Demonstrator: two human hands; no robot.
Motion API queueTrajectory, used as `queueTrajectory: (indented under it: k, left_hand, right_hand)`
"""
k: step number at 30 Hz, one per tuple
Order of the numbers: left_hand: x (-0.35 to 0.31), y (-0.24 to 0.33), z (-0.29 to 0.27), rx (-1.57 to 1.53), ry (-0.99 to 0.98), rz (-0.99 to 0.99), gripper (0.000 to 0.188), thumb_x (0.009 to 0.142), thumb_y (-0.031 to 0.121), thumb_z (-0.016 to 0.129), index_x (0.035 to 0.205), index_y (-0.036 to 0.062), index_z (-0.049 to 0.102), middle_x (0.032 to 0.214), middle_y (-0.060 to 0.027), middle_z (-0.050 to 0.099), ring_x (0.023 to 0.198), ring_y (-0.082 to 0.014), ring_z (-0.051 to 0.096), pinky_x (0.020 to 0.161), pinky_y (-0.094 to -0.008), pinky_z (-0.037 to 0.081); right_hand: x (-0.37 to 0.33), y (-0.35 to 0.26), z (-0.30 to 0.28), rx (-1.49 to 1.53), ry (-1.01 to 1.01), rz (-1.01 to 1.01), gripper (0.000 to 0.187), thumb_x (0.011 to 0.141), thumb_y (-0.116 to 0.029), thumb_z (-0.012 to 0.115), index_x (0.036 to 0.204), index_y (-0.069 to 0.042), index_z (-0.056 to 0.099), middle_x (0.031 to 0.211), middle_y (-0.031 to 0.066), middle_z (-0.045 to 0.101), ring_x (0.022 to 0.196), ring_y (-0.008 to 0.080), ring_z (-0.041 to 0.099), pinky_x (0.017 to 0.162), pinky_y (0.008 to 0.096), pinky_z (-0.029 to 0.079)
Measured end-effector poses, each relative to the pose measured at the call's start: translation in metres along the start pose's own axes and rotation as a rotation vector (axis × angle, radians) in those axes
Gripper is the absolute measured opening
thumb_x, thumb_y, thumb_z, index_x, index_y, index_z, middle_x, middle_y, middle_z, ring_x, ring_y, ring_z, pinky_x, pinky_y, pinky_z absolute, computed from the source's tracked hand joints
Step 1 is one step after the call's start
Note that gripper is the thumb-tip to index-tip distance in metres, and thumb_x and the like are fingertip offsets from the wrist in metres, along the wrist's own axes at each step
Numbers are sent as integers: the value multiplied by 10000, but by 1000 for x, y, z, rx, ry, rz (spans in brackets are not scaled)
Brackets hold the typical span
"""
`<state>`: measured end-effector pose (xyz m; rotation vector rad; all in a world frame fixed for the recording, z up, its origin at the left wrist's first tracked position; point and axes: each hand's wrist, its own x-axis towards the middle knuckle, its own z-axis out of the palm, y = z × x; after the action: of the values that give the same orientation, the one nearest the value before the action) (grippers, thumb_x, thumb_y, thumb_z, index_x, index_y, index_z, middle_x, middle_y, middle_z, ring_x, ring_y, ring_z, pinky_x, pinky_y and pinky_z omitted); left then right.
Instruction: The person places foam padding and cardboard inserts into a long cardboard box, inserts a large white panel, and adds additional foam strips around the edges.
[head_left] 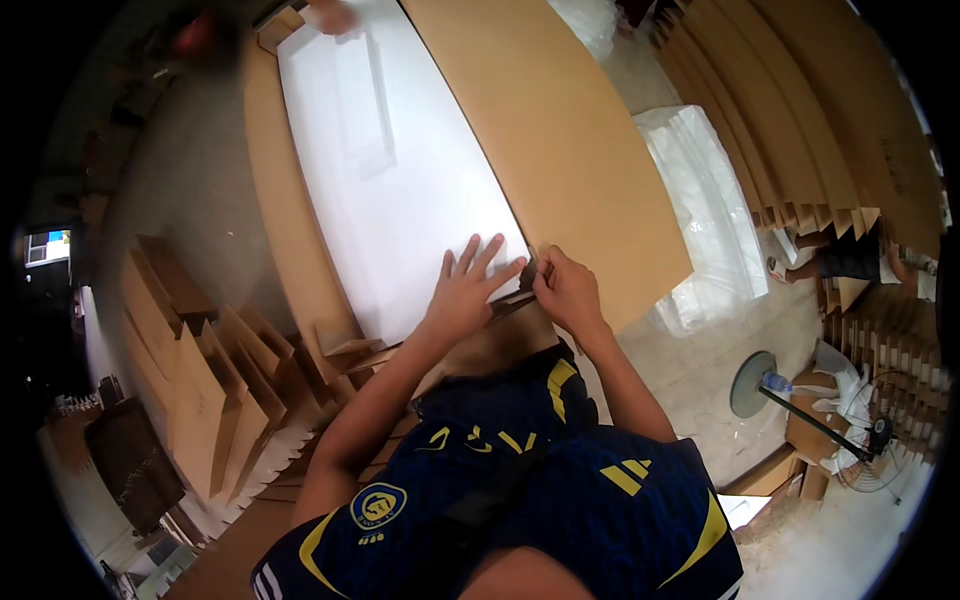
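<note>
From the head view: a long white sheet (390,170) lies on the table, a brown cardboard panel (560,150) lying along its right edge. Bare floor (690,370) opens to the right. The left hand (462,295) lies flat, fingers spread, on the sheet's near corner. The right hand (568,292) is curled, pinching the panel's near edge just beside it.

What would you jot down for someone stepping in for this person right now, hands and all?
Left hand: flat, fingers spread, pressing on the white sheet.
Right hand: pinching the near corner of the cardboard flap beside the sheet.
The sheet lies in the long cardboard box; the right flap is open at an angle.
Done: sheet is in.
Left: flap not yet folded over it.
</note>
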<state>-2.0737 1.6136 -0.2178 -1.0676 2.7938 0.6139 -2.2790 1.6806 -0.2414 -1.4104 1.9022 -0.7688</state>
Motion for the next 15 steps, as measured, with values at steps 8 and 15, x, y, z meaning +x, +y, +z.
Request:
queueTrajectory:
  k: [8,15]
  left_hand:
    - [-4,-11,31,71,-165,-63,720,824,112,722,1474,349,523,1622,-105,336,1397,-464,410,1004,-558,510]
    - [-11,-16,24,-503,-56,5,387,988,259,593,1360,163,642,1404,-175,577,1258,-383,555,1024,-464,484]
  right_hand:
    - [-6,-13,5,-44,44,36,121,850,-125,679,859,-88,564,709,96,645,666,311,659,615,440,523]
    - [-27,-26,-9,-186,-51,-154,161,850,-216,745,962,-108,703,873,108,619,845,314,654,705,430,536]
